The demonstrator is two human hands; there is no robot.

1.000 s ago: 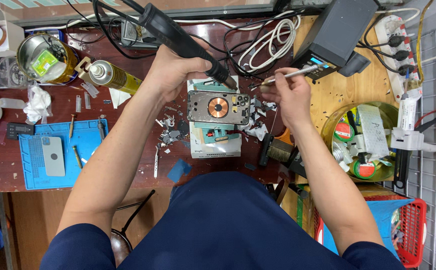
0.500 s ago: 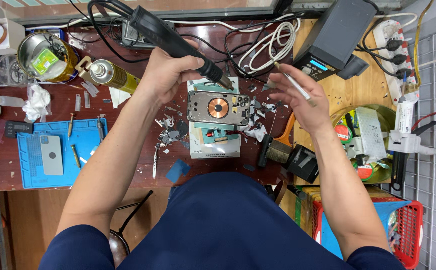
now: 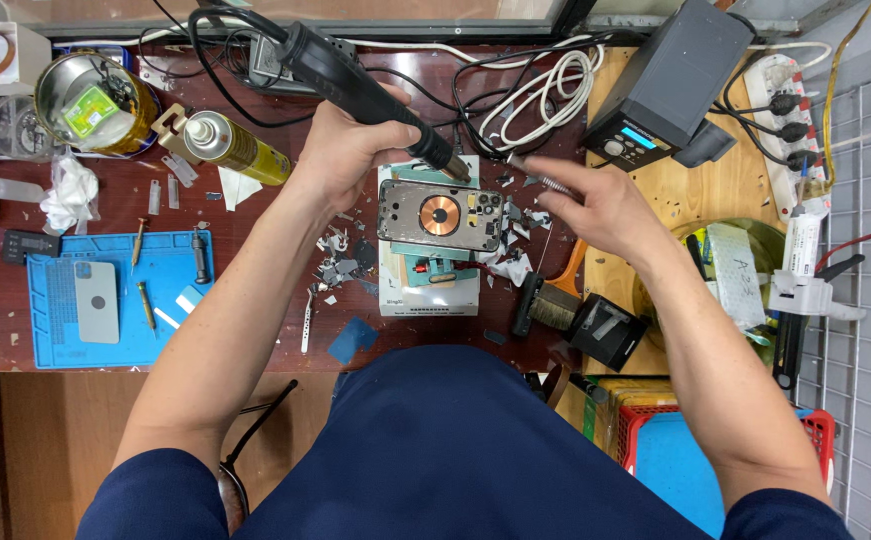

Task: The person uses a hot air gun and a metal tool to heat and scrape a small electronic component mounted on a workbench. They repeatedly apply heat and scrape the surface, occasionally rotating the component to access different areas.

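My left hand (image 3: pixel 348 146) grips a black hot-air wand (image 3: pixel 356 85) whose nozzle points down at the upper right corner of an opened phone back (image 3: pixel 440 215) with a copper coil at its centre. The phone back lies on a white box (image 3: pixel 426 285) on the dark red bench. To the right of the phone's top edge, my right hand (image 3: pixel 596 205) holds thin metal tweezers (image 3: pixel 534 173), tips pointing left towards the nozzle. Small torn scraps (image 3: pixel 511 262) lie scattered around the phone.
A blue work mat (image 3: pixel 161 290) with a phone and small tools lies at the left. A yellow spray can (image 3: pixel 236 147), a metal tin (image 3: pixel 81 95), a black station unit (image 3: pixel 671 85), a brush (image 3: pixel 556 295), a power strip (image 3: pixel 786 110) and coiled cables (image 3: pixel 541 85) crowd the bench.
My right hand has lowered and swung the tweezers down towards the phone's top right. The hot-air wand has stayed over the phone's upper edge.
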